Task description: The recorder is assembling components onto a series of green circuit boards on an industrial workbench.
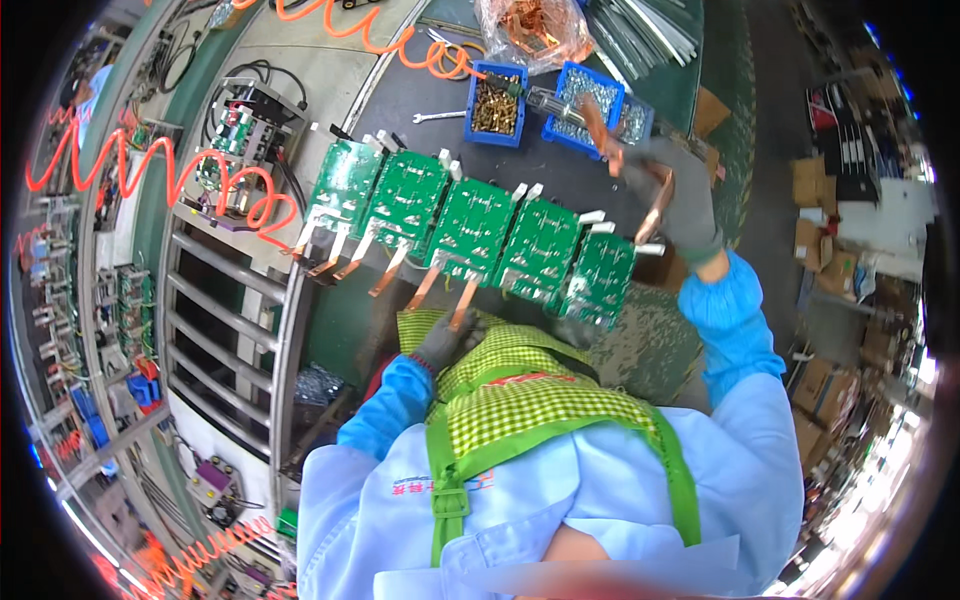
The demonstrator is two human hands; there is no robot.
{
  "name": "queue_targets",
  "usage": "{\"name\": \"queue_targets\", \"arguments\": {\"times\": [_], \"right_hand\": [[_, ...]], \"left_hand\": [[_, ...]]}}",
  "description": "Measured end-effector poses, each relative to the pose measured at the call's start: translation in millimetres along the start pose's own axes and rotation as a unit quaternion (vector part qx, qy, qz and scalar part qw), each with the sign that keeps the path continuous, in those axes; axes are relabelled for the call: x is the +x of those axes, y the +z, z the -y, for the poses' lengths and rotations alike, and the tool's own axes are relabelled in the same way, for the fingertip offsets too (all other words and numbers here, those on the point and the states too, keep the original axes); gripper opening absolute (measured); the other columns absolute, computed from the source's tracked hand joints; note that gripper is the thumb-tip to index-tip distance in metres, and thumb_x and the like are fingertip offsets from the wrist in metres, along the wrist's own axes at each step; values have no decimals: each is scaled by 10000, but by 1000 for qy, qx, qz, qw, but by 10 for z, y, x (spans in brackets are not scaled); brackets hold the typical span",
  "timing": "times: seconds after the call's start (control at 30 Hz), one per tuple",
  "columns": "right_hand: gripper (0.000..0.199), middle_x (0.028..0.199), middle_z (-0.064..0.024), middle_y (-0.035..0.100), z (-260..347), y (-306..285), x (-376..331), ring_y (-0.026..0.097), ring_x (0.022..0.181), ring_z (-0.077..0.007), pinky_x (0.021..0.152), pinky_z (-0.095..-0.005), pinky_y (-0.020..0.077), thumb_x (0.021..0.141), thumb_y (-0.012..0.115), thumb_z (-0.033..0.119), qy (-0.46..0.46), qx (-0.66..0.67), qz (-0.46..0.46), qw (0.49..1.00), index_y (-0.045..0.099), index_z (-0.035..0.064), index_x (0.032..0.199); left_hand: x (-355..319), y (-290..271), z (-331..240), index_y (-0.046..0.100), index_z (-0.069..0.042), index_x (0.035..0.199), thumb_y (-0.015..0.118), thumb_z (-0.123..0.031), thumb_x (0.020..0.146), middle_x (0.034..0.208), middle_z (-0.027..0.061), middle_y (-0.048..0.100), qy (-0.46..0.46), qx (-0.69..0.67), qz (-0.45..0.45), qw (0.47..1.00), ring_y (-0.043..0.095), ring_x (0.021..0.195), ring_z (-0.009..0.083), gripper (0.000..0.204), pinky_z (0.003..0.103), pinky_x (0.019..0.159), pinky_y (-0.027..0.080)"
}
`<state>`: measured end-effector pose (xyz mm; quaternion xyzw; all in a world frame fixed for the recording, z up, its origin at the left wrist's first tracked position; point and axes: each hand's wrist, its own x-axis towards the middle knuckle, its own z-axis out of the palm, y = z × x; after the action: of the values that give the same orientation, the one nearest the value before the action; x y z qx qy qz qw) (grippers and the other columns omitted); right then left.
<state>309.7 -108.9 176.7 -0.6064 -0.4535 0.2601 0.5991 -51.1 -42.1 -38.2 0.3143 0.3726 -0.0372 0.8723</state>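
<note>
Several green circuit boards [467, 228] lie side by side in a slanting row across the bench, with white tabs along their far edges. Copper strips stick out from the near edges of those on the left. My left hand [445, 343], in a grey glove, is closed at the near end of one copper strip [463, 303] by the middle board. Past the right end of the row, my right hand [684, 200], also gloved, is closed around bent copper strips [655, 205]; its palm hides part of them. Another copper piece [597, 128] extends above its fingertips.
Blue bins of brass-coloured fasteners [494, 112] and silver screws [570, 130] stand beyond the boards. A tool [548, 102] on an orange coiled hose [400, 45] lies across them. Nearby are a wrench [440, 116], bagged copper parts [535, 30] and metal bars [640, 40]. Left is a rail frame [225, 265].
</note>
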Motion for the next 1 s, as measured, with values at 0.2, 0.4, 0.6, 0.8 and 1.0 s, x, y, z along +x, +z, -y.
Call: {"name": "queue_targets", "arguments": {"times": [0.2,0.4,0.6,0.8,1.0], "right_hand": [[201,974,-84,583,74,256,-1106,594,872,-214,747,-348,484,819,545,92,-24,-366,187,911,563,49,1015],[243,988,-54,505,-534,269,-1620,548,938,-233,789,-359,477,769,526,104,-69,-622,277,729,502,94,1011],[373,1245,-61,453,-898,287,-1922,460,1137,-267,920,-402,423,790,530,168,-57,-688,230,686,485,147,1160],[477,1335,-53,398,-666,294,-1917,444,1157,-286,908,-432,434,768,549,104,-66,-651,205,728,465,205,1226],[491,1257,-79,452,-683,201,-2133,484,1112,-294,894,-429,429,763,613,110,-3,-597,50,801,498,182,1235]], "left_hand": [[237,-83,245,520,-48,900,513,-270,939,760,23,521,-19,34,81,996,492,651,107,225,230,585,413],[293,384,208,537,-48,988,552,-171,904,838,49,567,-58,-180,67,980,571,737,127,149,231,613,475],[519,438,94,548,-46,970,534,-190,930,819,27,562,-72,-372,61,923,563,742,105,151,187,585,490],[715,359,199,548,-45,997,538,-208,927,823,32,559,-47,-400,59,913,564,737,131,178,232,563,508],[700,360,179,548,-28,978,517,-179,937,814,42,557,-4,-330,52,943,562,711,120,160,198,524,502]]}}
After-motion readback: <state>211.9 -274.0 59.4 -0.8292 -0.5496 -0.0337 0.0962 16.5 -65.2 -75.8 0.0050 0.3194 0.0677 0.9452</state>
